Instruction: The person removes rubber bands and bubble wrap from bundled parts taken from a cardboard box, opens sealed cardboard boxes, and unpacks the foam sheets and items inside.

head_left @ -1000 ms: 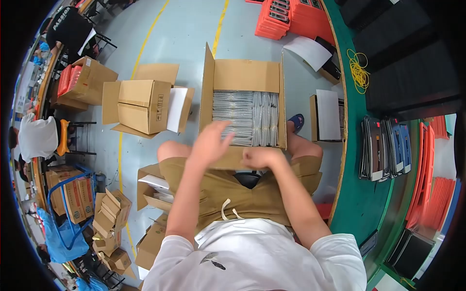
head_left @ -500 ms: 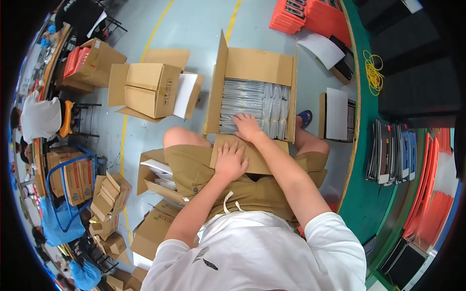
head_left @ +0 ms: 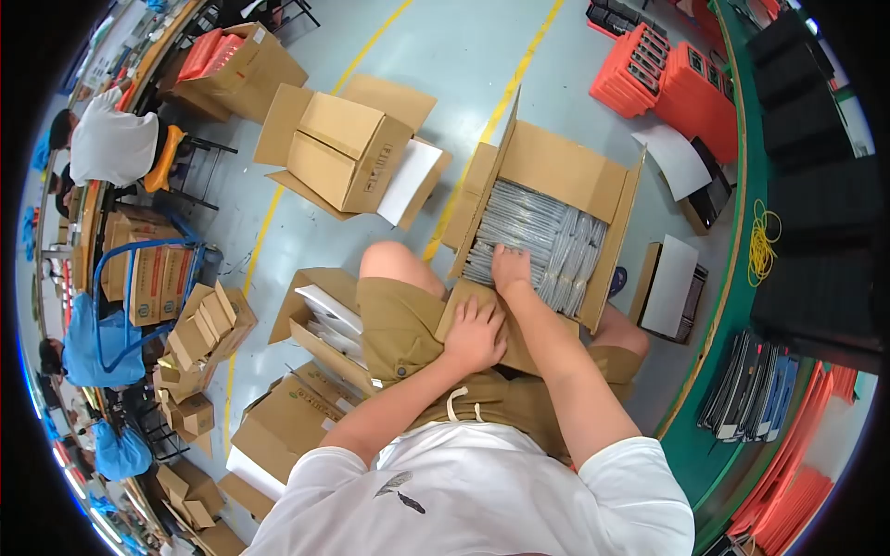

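An open cardboard box (head_left: pixel 567 153) stands in front of my knees, tilted in the view. It is packed with rows of flat items in clear plastic bags (head_left: pixel 519 215), with another stack (head_left: pixel 573 255) turned crosswise on the right. My right hand (head_left: pixel 512 270) reaches in at the near left corner, its fingers curled down over the bagged items; the fingertips are hidden among them. My left hand (head_left: pixel 476 335) lies flat, fingers spread, on the box's near flap (head_left: pixel 533 345), which rests over my lap.
Another open carton (head_left: pixel 338 148) with a white sheet stands ahead to the left. Beside my left leg are boxes (head_left: pixel 320 320) holding white pieces. On the right runs a green bench (head_left: pixel 681 426), with red trays (head_left: pixel 640 74) beyond. People sit at a long table on the left.
The view has turned, so the box appears slanted and farther right. My right hand's fingers, spread flat over the bagged items before, are now curled down into them. My left hand stays on the flap.
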